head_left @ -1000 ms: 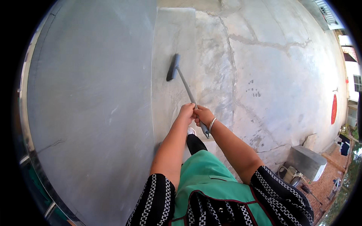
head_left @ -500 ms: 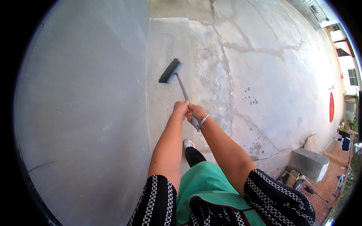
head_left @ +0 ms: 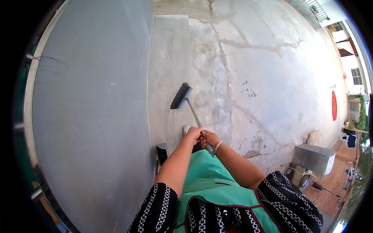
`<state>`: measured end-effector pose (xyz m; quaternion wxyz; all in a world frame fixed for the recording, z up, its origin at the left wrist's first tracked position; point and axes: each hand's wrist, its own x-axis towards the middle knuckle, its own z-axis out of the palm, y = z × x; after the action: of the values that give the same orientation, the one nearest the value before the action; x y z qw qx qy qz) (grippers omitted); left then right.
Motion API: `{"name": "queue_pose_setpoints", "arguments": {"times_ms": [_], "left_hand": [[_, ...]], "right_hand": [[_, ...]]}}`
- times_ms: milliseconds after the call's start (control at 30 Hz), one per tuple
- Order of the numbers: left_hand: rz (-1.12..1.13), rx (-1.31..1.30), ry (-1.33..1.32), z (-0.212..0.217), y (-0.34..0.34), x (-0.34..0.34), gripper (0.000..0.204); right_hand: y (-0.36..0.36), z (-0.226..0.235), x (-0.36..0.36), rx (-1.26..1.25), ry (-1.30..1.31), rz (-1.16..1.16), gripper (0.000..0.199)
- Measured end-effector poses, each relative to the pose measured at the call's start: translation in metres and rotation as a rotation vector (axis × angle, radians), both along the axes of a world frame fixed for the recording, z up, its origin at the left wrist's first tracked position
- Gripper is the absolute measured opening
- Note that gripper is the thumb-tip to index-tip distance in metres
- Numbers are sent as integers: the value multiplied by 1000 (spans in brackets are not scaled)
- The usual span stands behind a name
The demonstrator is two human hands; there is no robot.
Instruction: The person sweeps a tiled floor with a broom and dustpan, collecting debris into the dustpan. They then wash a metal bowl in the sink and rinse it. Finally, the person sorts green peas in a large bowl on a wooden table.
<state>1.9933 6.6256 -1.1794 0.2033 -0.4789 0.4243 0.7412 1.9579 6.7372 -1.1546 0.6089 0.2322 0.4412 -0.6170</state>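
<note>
From the head view I see my left hand (head_left: 193,134) and right hand (head_left: 210,138) both wrapped tight around the thin grey handle of a long broom with a dark brush head (head_left: 181,96). The brush rests on the pale cracked concrete floor (head_left: 272,70), near a big grey wall (head_left: 93,116). I think most of the floor is left to sweep; I cannot see any dirt pile.

We have just one view, from a camera up on the head. It looks straight down at the concrete floor (head_left: 272,77), far below us.
</note>
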Motion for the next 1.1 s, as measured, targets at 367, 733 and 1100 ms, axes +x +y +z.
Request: {"name": "queue_pose_setpoints", "arguments": {"times_ms": [367, 733, 1100], "left_hand": [[17, 153, 645, 160, 95, 184, 27], [-114, -302, 880, 316, 52, 329, 31], [-403, -1342, 457, 230, 30, 435, 39]], "right_hand": [[130, 201, 185, -301, 686, 123, 39], [83, 327, 260, -366, 1773, 444, 13], [48, 270, 319, -522, 1826, 711, 15]]}}
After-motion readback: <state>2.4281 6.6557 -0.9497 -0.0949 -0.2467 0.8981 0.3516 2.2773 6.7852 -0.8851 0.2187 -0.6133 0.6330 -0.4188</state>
